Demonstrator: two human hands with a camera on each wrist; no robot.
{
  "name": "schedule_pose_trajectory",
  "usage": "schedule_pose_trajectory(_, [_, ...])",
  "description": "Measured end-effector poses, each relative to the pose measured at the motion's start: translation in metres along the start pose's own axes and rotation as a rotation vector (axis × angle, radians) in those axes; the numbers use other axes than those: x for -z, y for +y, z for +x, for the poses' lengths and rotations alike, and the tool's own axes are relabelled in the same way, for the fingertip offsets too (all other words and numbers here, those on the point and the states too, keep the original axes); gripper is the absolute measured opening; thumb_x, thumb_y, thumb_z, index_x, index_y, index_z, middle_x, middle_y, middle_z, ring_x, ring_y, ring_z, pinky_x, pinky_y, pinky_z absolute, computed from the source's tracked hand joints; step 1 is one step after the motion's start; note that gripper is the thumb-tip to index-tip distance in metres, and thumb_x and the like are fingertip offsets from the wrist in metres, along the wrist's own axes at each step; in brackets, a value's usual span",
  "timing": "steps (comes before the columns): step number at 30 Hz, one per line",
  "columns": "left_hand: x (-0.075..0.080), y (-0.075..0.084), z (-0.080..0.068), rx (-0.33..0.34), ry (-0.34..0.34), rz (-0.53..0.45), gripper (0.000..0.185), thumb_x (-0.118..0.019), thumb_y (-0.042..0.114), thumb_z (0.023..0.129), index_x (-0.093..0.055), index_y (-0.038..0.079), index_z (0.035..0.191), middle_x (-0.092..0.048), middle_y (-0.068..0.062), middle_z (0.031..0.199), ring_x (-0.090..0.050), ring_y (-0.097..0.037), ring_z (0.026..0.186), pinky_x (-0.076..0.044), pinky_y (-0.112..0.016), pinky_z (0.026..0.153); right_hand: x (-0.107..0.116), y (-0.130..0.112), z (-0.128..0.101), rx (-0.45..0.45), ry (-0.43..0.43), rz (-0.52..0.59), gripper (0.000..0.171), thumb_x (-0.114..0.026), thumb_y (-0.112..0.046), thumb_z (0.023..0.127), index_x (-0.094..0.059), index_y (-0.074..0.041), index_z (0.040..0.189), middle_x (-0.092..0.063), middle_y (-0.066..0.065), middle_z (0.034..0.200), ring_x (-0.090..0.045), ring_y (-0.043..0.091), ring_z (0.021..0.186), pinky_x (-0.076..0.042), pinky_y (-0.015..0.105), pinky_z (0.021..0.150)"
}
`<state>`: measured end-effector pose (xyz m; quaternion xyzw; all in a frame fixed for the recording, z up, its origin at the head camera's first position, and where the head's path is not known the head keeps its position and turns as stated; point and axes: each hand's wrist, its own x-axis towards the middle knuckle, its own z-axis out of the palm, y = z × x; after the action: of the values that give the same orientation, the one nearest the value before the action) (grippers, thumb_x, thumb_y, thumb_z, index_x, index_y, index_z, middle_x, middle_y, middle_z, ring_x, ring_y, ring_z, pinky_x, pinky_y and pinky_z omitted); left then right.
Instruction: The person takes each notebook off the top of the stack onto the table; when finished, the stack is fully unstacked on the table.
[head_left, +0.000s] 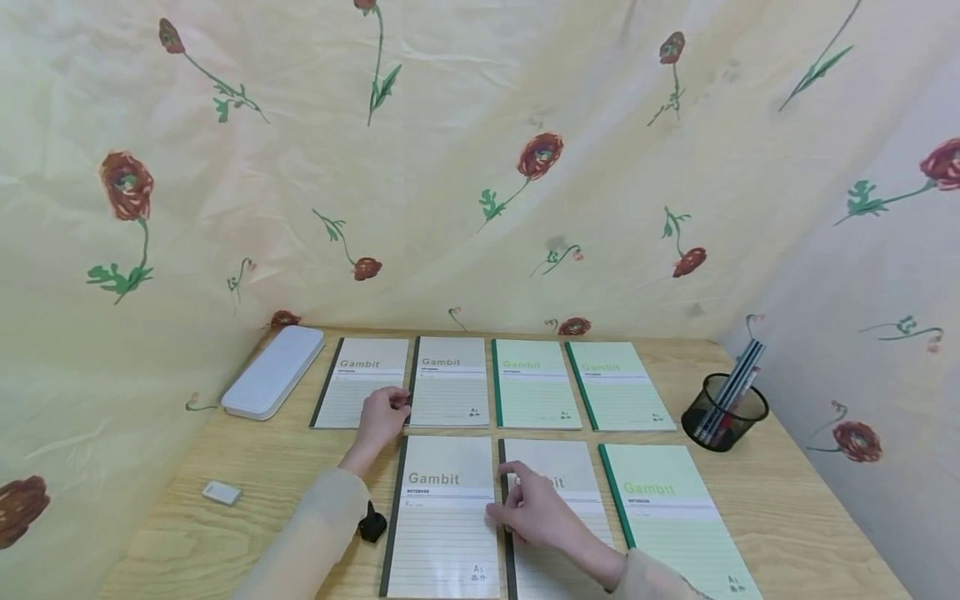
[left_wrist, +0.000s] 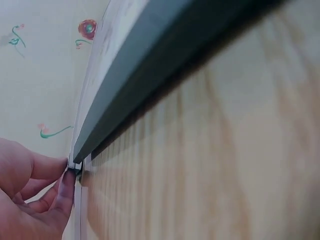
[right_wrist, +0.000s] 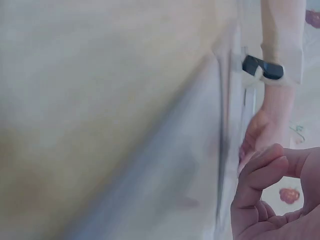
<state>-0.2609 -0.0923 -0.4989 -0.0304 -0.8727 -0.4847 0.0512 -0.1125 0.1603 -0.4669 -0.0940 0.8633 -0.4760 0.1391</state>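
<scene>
Fingertips of the left hand point(head_left: 382, 419) pinch a back-row notebook point(head_left: 450, 382) corner while the loosely curled right hand point(head_left: 534, 508) rests on a front notebook point(head_left: 558, 517), so tugging could skew the 2 neat rows.

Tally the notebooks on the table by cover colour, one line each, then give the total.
Beige notebooks: 4
Green notebooks: 3
Total: 7
</scene>
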Motion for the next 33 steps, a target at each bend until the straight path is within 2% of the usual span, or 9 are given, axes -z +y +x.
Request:
schedule_pose_trajectory(9, [0.001,0.002,0.003,0.019,-0.022,0.000,0.024,-0.067,-0.003,0.087,-0.067,-0.008,0.111,-0.068,-0.016,0.097,-0.064,-0.029,0.092,-0.054,-0.042,0.084,0.036,-0.006,0.040,-0.070,0.117,-0.007,0.037,-0.069,-0.014,0.094,-0.056,0.002,0.126,-0.063,0.009,0.073,-0.057,0.018,0.052,-0.045,0.028,0.049])
schedule_pose_trajectory(15, [0.001,0.004,0.003,0.044,-0.015,0.002,0.024,-0.066,-0.002,0.088,-0.067,-0.007,0.112,-0.068,-0.015,0.098,-0.065,-0.029,0.094,-0.054,-0.043,0.085,0.053,-0.005,0.074,-0.085,0.181,-0.027,0.032,-0.069,-0.014,0.094,-0.061,0.002,0.120,-0.065,0.009,0.081,-0.060,0.018,0.056,-0.051,0.029,0.054])
schedule_pose_trajectory(26, [-0.001,0.007,0.003,0.044,0.085,0.048,0.018,-0.066,-0.003,0.087,-0.071,-0.004,0.105,-0.070,-0.012,0.093,-0.066,-0.027,0.086,-0.054,-0.043,0.080,0.063,0.003,0.125,-0.088,0.200,-0.059,0.029,-0.067,-0.016,0.096,-0.065,0.002,0.118,-0.064,0.012,0.084,-0.062,0.021,0.066,-0.049,0.027,0.059])
schedule_pose_trajectory(33, [-0.001,0.010,0.007,0.047,0.132,0.068,0.014,-0.065,0.002,0.089,-0.073,-0.001,0.101,-0.071,-0.011,0.089,-0.066,-0.028,0.084,-0.053,-0.045,0.078,0.062,0.014,0.142,-0.090,0.196,-0.054,0.021,-0.066,-0.016,0.096,-0.067,-0.001,0.111,-0.064,0.008,0.079,-0.061,0.019,0.065,-0.048,0.027,0.058])
